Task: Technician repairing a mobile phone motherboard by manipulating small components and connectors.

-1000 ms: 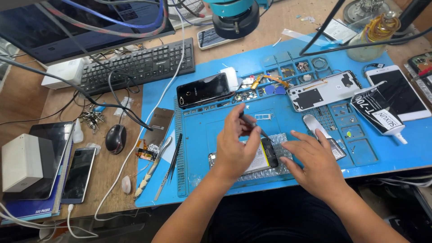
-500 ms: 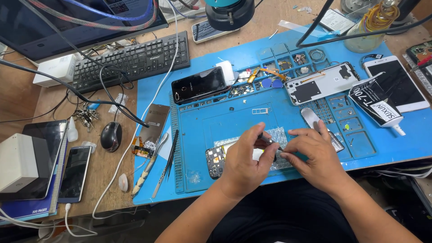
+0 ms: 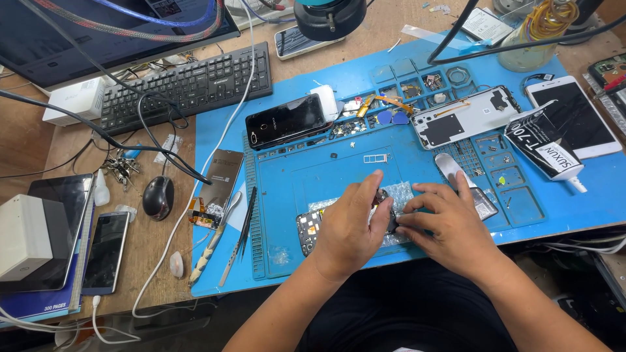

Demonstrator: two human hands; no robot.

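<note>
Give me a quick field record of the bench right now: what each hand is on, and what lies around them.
Left hand: pressing on a dark opened phone body lying on the blue silicone work mat.
Right hand: fingertips on the same phone's right end.
Above hands: black phone, screen up; white phone back panel.
Left of hands: metal tweezers.
Right: black-and-white glue tube.

Wooden table, worn brown top, cluttered. Blue work mat covers right half. Monitor at back left, black keyboard in front. Cables cross surface. Even overhead light, soft shadows. Floor, walls out of view.
</note>
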